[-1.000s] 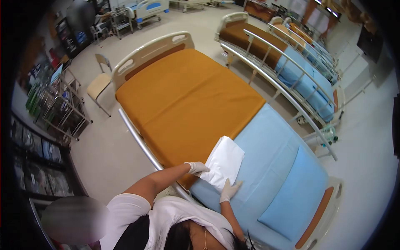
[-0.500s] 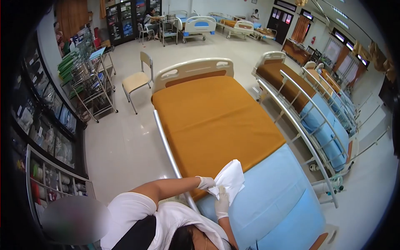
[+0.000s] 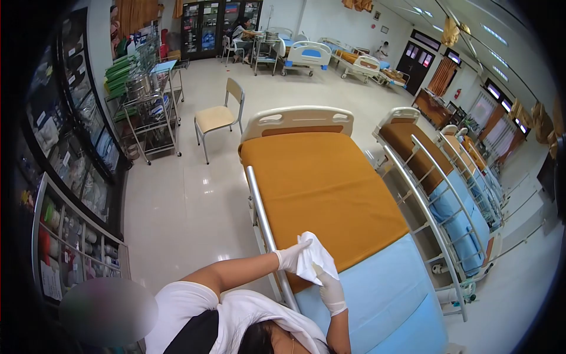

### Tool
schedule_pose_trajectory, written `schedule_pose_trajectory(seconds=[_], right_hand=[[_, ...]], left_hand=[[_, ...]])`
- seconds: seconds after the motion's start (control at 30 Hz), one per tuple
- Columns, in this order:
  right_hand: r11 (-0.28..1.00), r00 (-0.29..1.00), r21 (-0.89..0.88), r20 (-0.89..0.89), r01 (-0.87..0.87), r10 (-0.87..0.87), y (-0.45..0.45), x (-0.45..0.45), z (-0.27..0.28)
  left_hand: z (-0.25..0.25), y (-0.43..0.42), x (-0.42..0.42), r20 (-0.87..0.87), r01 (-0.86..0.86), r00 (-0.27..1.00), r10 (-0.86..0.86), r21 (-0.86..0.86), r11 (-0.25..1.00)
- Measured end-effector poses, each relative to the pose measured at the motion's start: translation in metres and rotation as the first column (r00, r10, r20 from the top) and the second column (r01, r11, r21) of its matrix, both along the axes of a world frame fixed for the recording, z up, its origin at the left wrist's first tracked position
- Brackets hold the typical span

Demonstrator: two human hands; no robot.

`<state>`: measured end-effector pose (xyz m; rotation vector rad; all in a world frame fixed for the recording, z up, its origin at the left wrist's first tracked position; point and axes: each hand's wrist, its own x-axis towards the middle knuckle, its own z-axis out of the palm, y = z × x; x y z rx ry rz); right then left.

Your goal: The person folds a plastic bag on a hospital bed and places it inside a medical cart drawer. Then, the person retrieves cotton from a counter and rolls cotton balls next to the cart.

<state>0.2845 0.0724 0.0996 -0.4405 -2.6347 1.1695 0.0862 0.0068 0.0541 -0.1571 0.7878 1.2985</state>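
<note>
A folded white cloth is held up over the bed, near the line where its brown cover meets the light blue one. My left hand, in a white glove, grips the cloth's left edge with closed fingers. On the lower right side of the cloth, my gloved right hand is closed on it, its fingers partly hidden by the fabric. Whether anything lies inside the folds cannot be seen.
Metal side rails run along the bed, with a cream headboard at its far end. To the left are a chair, a loaded steel trolley and glass cabinets. More beds line the right; people sit and stand farther back.
The view has shifted, so the room appears farther right and lower. My left hand has moved up along the cloth's edge, and the cloth has changed shape between both hands.
</note>
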Motion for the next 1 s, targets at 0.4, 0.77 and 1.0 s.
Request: schedule_pose_trajectory(seconds=[0.4,0.77,1.0], right_hand=[[0.942,0.972,0.242,0.03,-0.231,0.231,-0.077,-0.048,0.073],[0.913,0.983,0.372,-0.14,0.164,-0.12,-0.06,-0.046,0.092],[0.86,0.973,0.502,-0.231,0.096,0.026,-0.099,-0.085,0.066]], left_hand=[[-0.029,-0.066,-0.07,-0.123,-0.034,0.991,0.058,0.189,0.981],[-0.012,-0.141,-0.115,-0.02,-0.191,0.978,0.207,0.304,0.933],[0.006,-0.181,-0.123,0.052,-0.199,0.98,0.192,0.284,0.938]])
